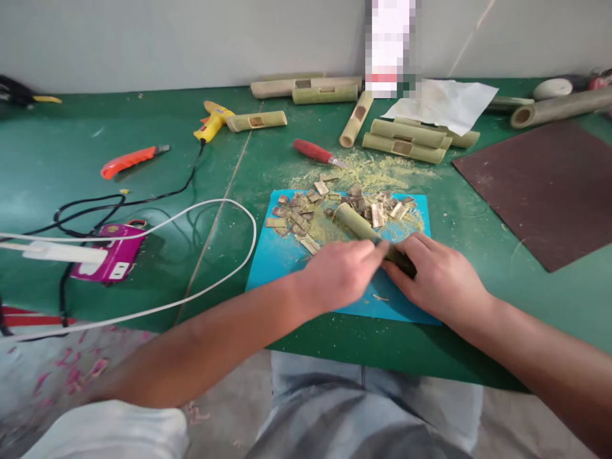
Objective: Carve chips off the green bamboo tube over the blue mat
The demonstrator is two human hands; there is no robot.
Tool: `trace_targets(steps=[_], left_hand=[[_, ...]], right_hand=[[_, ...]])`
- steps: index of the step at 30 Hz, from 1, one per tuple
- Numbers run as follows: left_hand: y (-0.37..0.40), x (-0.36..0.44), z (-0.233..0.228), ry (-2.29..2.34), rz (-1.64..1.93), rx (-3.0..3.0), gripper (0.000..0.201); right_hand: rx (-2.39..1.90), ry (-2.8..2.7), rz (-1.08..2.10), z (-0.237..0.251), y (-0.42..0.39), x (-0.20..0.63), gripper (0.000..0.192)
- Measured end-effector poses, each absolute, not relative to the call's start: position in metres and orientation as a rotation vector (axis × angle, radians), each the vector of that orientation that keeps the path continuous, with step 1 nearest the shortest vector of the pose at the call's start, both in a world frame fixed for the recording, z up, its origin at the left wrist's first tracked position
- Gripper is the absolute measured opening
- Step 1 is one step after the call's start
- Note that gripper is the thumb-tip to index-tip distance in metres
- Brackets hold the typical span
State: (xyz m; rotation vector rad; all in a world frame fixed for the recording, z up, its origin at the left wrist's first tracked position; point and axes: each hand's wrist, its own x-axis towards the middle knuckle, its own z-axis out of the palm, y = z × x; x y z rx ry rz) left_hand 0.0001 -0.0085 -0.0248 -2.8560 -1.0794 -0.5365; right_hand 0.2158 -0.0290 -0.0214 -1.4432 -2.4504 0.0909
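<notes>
A green bamboo tube (356, 222) lies slantwise over a blue sheet (268, 268), its far end among bamboo chips and shavings. My right hand (437, 274) is closed around its near end. Closed in a pinch, my left hand (337, 271) meets the middle of the tube with its fingertips. A small dark bit shows at those fingertips, but I cannot make out what it is. Thin bamboo chips (299, 220) are scattered on both sides of the tube. Just beyond the sheet, a red-handled knife (315, 152) rests beside pale sawdust (377, 169).
Cut bamboo tubes (406, 146) lie at the back, some partly under white paper (444, 105). A yellow glue gun (213, 121), an orange utility knife (129, 161) and a purple power strip (112, 255) with cables are left. A dark brown board (540, 185) lies right.
</notes>
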Motion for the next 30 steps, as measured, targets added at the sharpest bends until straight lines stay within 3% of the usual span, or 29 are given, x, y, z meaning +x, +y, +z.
trace_targets(steps=[6, 11, 30], left_hand=[[0.006, -0.017, -0.027, -1.334, -0.641, -2.663, 0.036], [0.01, -0.019, -0.027, -1.191, -0.596, -2.807, 0.036], [0.009, -0.017, -0.027, -1.349, -0.696, -2.633, 0.037]], right_hand=[[-1.506, -2.425, 0.164, -0.019, -0.029, 0.215, 0.027], [-1.509, -2.428, 0.182, -0.019, -0.029, 0.215, 0.028], [-1.528, -2.434, 0.165, -0.018, -0.029, 0.215, 0.03]])
